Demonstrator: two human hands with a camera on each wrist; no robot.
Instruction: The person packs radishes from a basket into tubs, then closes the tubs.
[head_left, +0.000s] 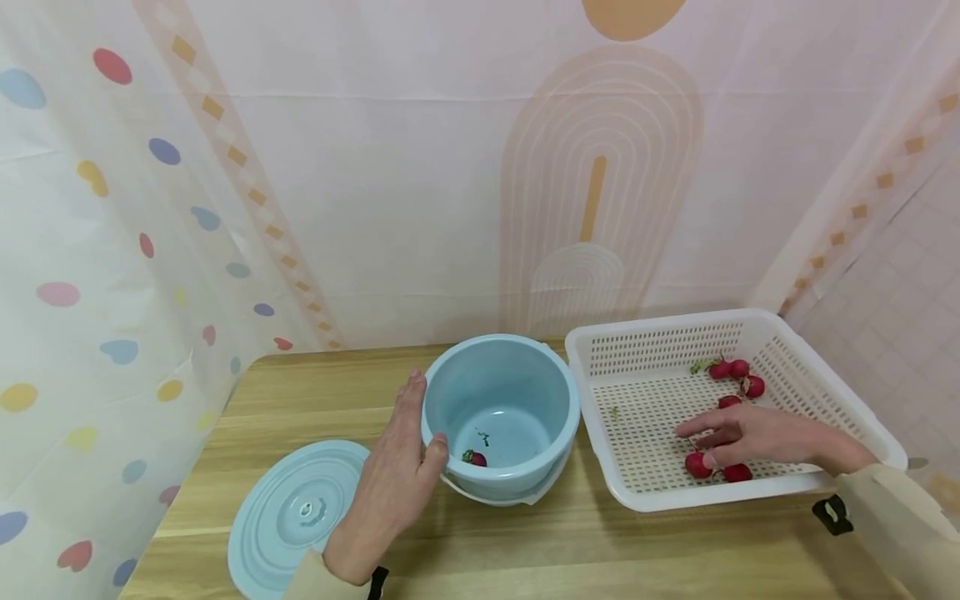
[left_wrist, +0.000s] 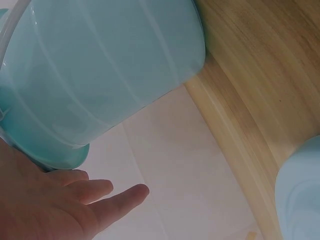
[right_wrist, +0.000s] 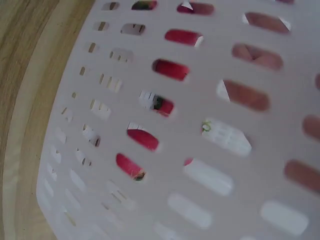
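My left hand rests against the left side of a light blue bucket. Its thumb lies on the rim; the fingers are straight along the outside, as the left wrist view also shows. One red radish with a green stub lies on the bucket's floor. Inside a white plastic basket my right hand is lowered over the radishes, fingers loosely bent. Its thumb tip is at a radish, and another radish lies just beside. In the right wrist view the basket wall partly hides hand and radishes.
A round light blue lid lies on the wooden table left of the bucket. More radishes sit in the basket's far right part. The bucket's handle hangs down in front. A patterned curtain stands behind the table.
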